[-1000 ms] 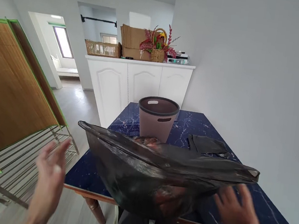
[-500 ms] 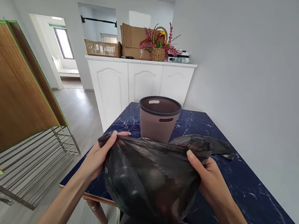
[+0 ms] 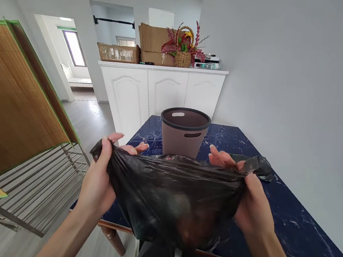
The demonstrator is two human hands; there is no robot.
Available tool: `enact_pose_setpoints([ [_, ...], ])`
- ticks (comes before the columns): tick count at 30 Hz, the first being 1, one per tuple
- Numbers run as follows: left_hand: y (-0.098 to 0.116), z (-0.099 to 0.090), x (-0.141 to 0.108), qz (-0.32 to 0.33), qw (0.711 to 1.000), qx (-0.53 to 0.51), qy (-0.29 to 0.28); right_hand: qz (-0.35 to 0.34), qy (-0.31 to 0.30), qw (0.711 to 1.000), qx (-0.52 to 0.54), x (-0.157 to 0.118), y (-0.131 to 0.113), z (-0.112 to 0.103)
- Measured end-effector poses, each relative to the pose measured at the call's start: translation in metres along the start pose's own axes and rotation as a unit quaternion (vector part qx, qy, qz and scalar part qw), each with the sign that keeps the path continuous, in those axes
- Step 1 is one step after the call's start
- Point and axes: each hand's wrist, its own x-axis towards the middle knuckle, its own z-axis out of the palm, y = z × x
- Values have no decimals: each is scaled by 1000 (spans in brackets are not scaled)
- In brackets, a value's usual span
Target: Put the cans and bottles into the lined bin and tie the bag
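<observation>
A black plastic bag [image 3: 177, 204] hangs stretched wide between my hands, over the near edge of the table. Rounded shapes bulge inside it, too dim to name. My left hand [image 3: 99, 178] pinches the bag's upper left corner between thumb and fingers. At the upper right corner, my right hand [image 3: 251, 201] grips the plastic, some fingertips showing behind the rim. Just beyond the bag stands an upright brownish bin [image 3: 181, 140] with a dark rim and handle slots. More black plastic [image 3: 263, 169] lies on the table behind my right hand.
The dark blue marbled table [image 3: 296, 231] stands against a wall on the right. Behind it is a white cabinet [image 3: 170, 88] bearing cardboard boxes [image 3: 118, 53] and a flower basket [image 3: 183, 59]. A metal rack [image 3: 42, 187] with a bamboo mat [image 3: 15, 101] is at the left.
My hands have moved farther apart and slightly up, pulling the bag's top edge wider and tauter. More fingertips now show behind the rim.
</observation>
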Motion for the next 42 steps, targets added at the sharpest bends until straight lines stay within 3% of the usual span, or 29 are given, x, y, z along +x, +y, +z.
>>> enact_pose_setpoints([
  [3,0,15,7,-29,997,-48,-61,-6,-46,998,51,13,-8,11],
  [7,-10,22,11,-43,991,-30,-126,30,-161,984,69,25,-14,32],
  [11,-16,15,7,-15,986,92,-135,111,-183,977,-19,25,-5,50],
  [14,-6,8,2,11,958,230,-170,137,-202,960,-136,17,1,64],
  [18,19,8,-6,117,868,423,-233,148,-281,921,-227,6,11,83],
  [20,30,14,-14,184,790,502,-300,93,-301,918,-240,3,20,92],
  [22,36,19,-25,230,695,564,-382,13,-314,919,-238,2,31,99],
  [23,36,21,-31,245,657,584,-409,-14,-318,919,-233,2,36,102],
  [24,33,21,-36,261,637,593,-418,-29,-321,919,-227,3,40,104],
  [25,29,19,-41,277,638,592,-406,-31,-315,922,-222,3,42,106],
  [26,22,15,-45,287,658,585,-376,-27,-303,926,-221,4,43,107],
  [30,-15,-9,-49,246,805,501,-201,34,-261,927,-266,11,32,107],
  [32,-33,-19,-44,177,852,459,-179,70,-293,911,-281,14,20,105],
  [35,-51,-23,-34,86,873,423,-226,86,-352,884,-294,18,2,103],
  [38,-58,-22,-28,81,866,415,-268,85,-338,878,-327,21,-9,99],
  [40,-62,-25,-28,78,884,386,-251,102,-296,891,-330,22,-12,90],
  [42,-65,-30,-29,40,925,328,-186,120,-229,912,-319,22,-10,78],
])
